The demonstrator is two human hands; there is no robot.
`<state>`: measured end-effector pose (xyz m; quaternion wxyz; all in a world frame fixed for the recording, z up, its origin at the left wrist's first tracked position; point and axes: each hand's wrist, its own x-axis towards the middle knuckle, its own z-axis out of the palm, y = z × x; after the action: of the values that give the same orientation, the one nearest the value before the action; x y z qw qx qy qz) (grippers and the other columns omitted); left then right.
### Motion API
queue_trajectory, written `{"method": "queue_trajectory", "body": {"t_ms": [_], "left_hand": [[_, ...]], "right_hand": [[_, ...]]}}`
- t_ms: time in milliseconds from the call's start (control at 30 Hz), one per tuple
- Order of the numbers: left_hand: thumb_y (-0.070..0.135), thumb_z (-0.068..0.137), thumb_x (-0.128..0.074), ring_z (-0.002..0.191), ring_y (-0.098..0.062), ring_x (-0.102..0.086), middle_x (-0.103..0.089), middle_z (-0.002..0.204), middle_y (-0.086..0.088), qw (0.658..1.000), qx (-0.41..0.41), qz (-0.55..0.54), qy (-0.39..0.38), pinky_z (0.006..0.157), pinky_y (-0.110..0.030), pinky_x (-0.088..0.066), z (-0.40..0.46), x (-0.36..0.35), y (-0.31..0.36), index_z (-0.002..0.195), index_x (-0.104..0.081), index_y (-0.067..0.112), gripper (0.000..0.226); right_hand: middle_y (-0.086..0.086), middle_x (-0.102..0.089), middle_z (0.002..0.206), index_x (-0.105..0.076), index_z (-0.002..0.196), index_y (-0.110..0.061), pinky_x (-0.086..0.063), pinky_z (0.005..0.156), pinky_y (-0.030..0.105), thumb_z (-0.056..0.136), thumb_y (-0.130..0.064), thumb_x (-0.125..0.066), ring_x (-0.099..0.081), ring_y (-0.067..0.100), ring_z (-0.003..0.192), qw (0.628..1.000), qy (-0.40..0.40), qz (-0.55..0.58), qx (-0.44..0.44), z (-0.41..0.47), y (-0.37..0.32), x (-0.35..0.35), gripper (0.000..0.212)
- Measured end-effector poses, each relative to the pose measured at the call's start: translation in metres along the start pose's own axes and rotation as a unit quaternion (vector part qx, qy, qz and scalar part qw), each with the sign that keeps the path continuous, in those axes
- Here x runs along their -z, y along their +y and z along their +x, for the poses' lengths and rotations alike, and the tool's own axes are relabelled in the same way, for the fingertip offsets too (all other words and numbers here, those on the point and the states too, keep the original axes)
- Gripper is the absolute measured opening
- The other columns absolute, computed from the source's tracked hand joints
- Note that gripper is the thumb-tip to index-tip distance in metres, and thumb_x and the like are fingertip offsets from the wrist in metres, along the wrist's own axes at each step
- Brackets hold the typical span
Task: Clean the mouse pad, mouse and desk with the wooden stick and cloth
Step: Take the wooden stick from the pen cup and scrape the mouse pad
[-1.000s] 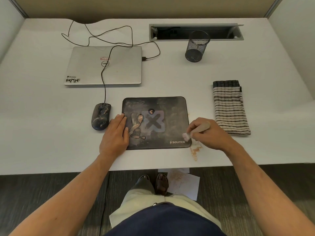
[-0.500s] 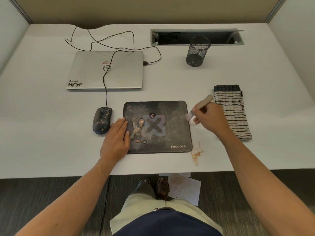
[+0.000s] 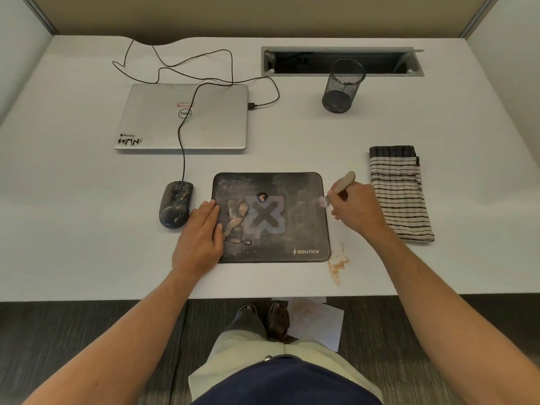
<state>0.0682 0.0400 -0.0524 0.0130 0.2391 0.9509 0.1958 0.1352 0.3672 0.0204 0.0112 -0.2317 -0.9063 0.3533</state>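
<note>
A black mouse pad (image 3: 295, 229) lies on the white desk (image 3: 87, 244), smeared with a tan paste on its left half. My left hand (image 3: 201, 238) rests flat on the pad's left edge. My right hand (image 3: 355, 210) grips a wooden stick (image 3: 342, 184), whose lower tip carries a pale blob at the pad's right edge. A dirty black wired mouse (image 3: 175, 204) sits just left of my left hand. A folded striped cloth (image 3: 399, 192) lies to the right of my right hand.
Orange-brown crumbs (image 3: 337, 266) are strewn on the desk off the pad's front right corner. A shut silver laptop (image 3: 187, 116) and its cables are at the back left. A black mesh cup (image 3: 342, 86) stands before a cable slot (image 3: 342, 61). A paper sheet (image 3: 317, 323) lies on the floor.
My right hand with the stick has moved from the pad's front right corner up along its right edge. My left hand has stayed on the pad.
</note>
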Motion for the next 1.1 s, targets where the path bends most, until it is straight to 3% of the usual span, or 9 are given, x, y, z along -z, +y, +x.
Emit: {"method": "queue_trajectory", "body": {"t_ms": [500,700,967,1100], "left_hand": [[0.030,0.097,-0.036,0.141,-0.021,-0.031,-0.037,0.152,-0.009,1.000,0.007,0.002,-0.011,0.119,-0.034,-0.015,0.000,0.000,0.001,0.144,-0.040,0.006,0.053],[0.029,0.098,-0.037,0.141,-0.021,-0.031,-0.038,0.152,-0.010,1.000,0.005,0.001,-0.007,0.119,-0.033,-0.014,0.000,0.001,0.002,0.144,-0.041,0.005,0.052],[0.026,0.097,-0.038,0.140,-0.022,-0.033,-0.039,0.151,-0.011,1.000,0.002,-0.004,-0.007,0.119,-0.030,-0.013,0.000,0.000,0.001,0.142,-0.043,0.004,0.051],[0.027,0.097,-0.037,0.140,-0.021,-0.033,-0.039,0.151,-0.010,1.000,0.003,-0.005,-0.006,0.119,-0.032,-0.015,0.000,0.001,0.001,0.143,-0.042,0.005,0.051]], "right_hand": [[0.008,-0.069,0.064,-0.068,0.080,-0.006,-0.059,0.060,0.044,0.090,-0.022,-0.057,-0.067,0.016,0.051,0.984,-0.167,-0.062,-0.026,-0.056,0.008,0.016,0.021],[0.004,-0.069,0.069,-0.069,0.088,-0.011,-0.060,0.062,0.042,0.091,-0.030,-0.057,-0.068,0.013,0.057,0.998,-0.052,0.022,0.001,-0.039,0.002,0.009,0.022],[0.002,-0.068,0.071,-0.070,0.082,-0.020,-0.059,0.065,0.047,0.089,-0.022,-0.060,-0.068,0.019,0.062,0.984,-0.178,-0.009,0.005,-0.052,0.016,0.018,0.012],[0.002,-0.069,0.074,-0.071,0.086,-0.017,-0.060,0.064,0.040,0.089,-0.026,-0.062,-0.068,0.013,0.061,0.990,-0.143,-0.017,0.013,-0.040,0.015,0.023,0.013]]}}
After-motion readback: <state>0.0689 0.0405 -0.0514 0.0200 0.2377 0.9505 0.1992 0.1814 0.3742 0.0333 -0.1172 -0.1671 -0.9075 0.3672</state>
